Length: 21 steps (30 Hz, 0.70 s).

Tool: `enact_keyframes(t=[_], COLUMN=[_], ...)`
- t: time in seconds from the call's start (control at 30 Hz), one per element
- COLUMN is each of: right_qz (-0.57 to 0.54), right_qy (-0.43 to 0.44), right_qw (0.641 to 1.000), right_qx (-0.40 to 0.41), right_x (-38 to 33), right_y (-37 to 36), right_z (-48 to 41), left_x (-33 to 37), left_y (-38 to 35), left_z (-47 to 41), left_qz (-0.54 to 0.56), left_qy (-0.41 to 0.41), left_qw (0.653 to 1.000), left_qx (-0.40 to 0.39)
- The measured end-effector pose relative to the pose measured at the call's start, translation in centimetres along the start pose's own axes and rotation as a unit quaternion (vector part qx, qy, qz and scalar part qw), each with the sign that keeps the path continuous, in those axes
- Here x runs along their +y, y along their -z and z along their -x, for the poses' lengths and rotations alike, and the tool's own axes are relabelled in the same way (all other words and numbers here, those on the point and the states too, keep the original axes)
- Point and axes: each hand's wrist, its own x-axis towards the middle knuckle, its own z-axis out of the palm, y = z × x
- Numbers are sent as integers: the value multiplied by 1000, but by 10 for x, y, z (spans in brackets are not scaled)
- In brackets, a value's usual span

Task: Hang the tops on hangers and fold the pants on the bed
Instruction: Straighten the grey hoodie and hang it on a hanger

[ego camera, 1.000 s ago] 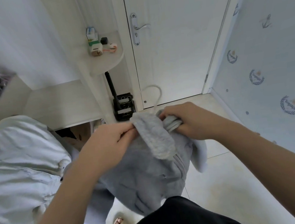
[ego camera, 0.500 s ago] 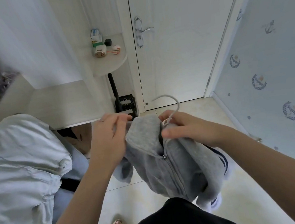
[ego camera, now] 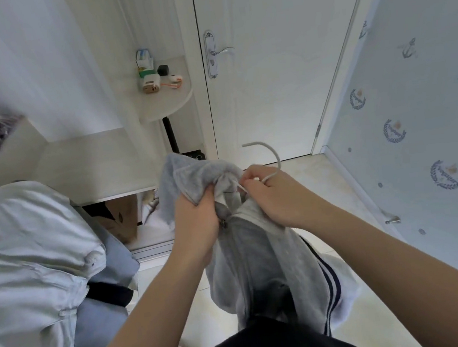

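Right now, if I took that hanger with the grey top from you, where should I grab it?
Probably the hanger's hook, coming from above on the door side. It arches free over the right hand, which pinches its stem. The rest of the hanger is buried in the grey top, whose collar is bunched in the left hand.

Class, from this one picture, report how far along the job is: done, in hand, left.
Done: no hung top or folded pants are in view. In hand: the left hand grips the collar of the grey zip top, while the right hand holds the white hanger at its neck, hook poking out above. Left: hanging this top up, and dealing with the pale garment lying loose on the bed.
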Motion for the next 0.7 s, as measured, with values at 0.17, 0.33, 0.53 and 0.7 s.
enact_keyframes(t=[0.17,0.33,0.53,0.7], right_qz=[184,291,284,187], right_qy=[-4,0,63,49], right_qw=[979,952,944,975], right_qx=[-89,-95,-157,-105], right_x=[6,0,-7,-1], right_y=[4,15,14,31], right_z=[5,4,5,-4], left_x=[19,6,19,8], left_y=[21,29,29,38], left_z=[-28,-29,-26,-27], left_qz=[-25,-206,-185,-221], left_qy=[-104,-147,-191,-156], left_qw=[990,967,964,962], left_qx=[92,16,-15,-40])
